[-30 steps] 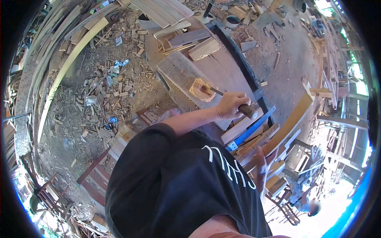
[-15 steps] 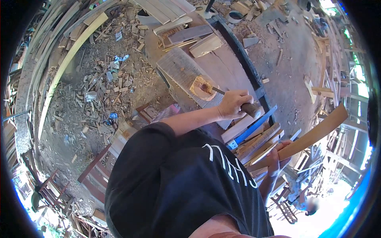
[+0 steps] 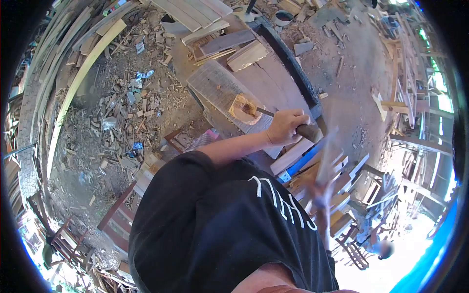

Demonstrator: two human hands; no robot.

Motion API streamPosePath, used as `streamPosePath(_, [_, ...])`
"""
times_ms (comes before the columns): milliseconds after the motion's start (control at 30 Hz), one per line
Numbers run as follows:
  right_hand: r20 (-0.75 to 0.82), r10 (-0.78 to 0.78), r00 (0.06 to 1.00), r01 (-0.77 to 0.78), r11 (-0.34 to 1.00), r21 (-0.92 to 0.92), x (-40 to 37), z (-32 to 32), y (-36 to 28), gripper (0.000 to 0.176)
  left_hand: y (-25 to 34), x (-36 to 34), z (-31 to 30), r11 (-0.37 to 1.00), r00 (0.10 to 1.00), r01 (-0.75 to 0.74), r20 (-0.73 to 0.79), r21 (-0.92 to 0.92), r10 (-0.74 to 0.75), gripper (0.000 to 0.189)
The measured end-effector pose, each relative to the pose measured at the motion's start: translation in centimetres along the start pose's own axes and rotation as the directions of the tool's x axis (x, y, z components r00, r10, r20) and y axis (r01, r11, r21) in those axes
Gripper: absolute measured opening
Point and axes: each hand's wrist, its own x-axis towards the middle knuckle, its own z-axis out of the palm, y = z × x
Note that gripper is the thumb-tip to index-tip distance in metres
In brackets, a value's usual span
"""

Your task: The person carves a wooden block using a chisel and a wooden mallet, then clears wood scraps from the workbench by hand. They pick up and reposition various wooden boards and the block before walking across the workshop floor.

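Note:
My left hand (image 3: 286,128) is closed around the dark handle of a chisel (image 3: 307,132). The chisel's metal shaft runs to a dark hollow in a light, rough-cut wood piece (image 3: 243,113), which rests on a thick grey plank (image 3: 215,83). My right hand (image 3: 320,193) is smeared by motion and grips a flat wooden bat (image 3: 328,158). The bat, also blurred, stands near the butt end of the chisel handle; whether they touch cannot be made out.
A blue-bladed saw (image 3: 305,158) and stacked wood offcuts (image 3: 337,200) lie beside my torso. Boards (image 3: 246,54) rest farther along the bench. Wood scraps and plastic litter the ground at left. A person (image 3: 383,249) is in the bright area at lower right.
My right hand has moved left, swinging the bat from the right toward the chisel handle. My left hand holds the chisel in nearly the same place. The view has shifted slightly.

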Motion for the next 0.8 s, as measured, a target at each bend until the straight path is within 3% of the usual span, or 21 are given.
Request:
streamPosePath(33, [0.087,0.182,0.98,-0.178,0.983,-0.05,-0.6,0.2,-0.6,0.068,0.1,-0.3,0.1,1.0,1.0,-0.008,0.001,-0.003,0.008,0.029])
streamPosePath(100, [0.301,0.167,0.939,-0.155,0.986,-0.063,0.8,0.1,-1.8,0.073,-0.2,-0.5,0.3,0.999,0.998,-0.036,0.052,0.037,0.034,0.028])
streamPosePath(133, [0.167,0.174,0.97,-0.169,0.985,-0.041,0.9,-0.5,-3.1,0.071,0.0,-0.9,0.4,0.999,0.998,-0.025,0.059,0.034,0.023,0.028])
streamPosePath(167, [0.044,0.208,0.977,-0.212,0.968,0.134,0.3,-1.6,-2.7,0.069,0.0,-0.8,0.5,0.999,0.999,-0.026,0.044,0.03,0.025,0.027])
streamPosePath(233, [-0.049,0.03,0.998,-0.011,0.938,0.346,0.0,-3.4,-3.0,0.073,0.1,-0.2,0.7,0.999,0.999,-0.04,0.026,0.024,0.04,0.027])
streamPosePath(300, [-0.09,-0.008,0.996,0.041,0.925,0.378,-1.2,-1.5,2.3,0.071,0.2,-0.3,0.6,0.999,0.999,-0.031,0.01,0.015,0.031,0.025])
streamPosePath(367, [-0.139,-0.053,0.989,0.105,0.908,0.406,-1.9,-0.1,3.5,0.068,-0.2,-0.9,1.0,0.999,0.998,-0.042,0.038,0.016,0.042,0.025])
streamPosePath(433, [0.281,0.139,0.95,-0.122,0.989,-0.078,-1.5,1.1,1.9,0.061,-0.5,-0.8,1.3,0.998,0.997,-0.06,0.049,0.027,0.058,0.024])
streamPosePath(500, [0.255,0.142,0.956,-0.132,0.99,-0.055,-0.5,-0.2,-0.2,0.057,-0.1,-1.6,1.4,0.992,0.995,-0.077,0.076,0.104,0.07,0.023])
streamPosePath(533, [0.2,0.177,0.964,-0.197,0.977,0.082,-0.4,-0.4,-0.6,0.058,0.1,-1.7,1.3,0.993,0.995,-0.079,0.069,0.092,0.073,0.025])
streamPosePath(567, [0.148,0.1,0.984,-0.122,0.981,0.148,-0.2,-0.7,-0.3,0.056,0.1,-1.6,1.3,0.992,0.993,-0.09,0.078,0.089,0.084,0.025])
streamPosePath(633, [0.07,0.238,0.969,-0.248,0.933,0.259,-0.1,-0.6,-2.2,0.059,0.1,-1.6,1.2,0.994,0.994,-0.098,0.058,0.055,0.094,0.028])
streamPosePath(733, [0.096,0.284,0.954,-0.3,0.918,0.261,0.1,-2.0,-1.5,0.063,0.0,-1.6,0.7,0.991,0.994,-0.107,0.046,0.084,0.103,0.03])
streamPosePath(800, [0.076,0.244,0.967,-0.255,0.941,0.222,0.2,-2.8,-0.4,0.062,-0.2,-1.5,0.3,0.992,0.995,-0.102,0.029,0.075,0.1,0.031])
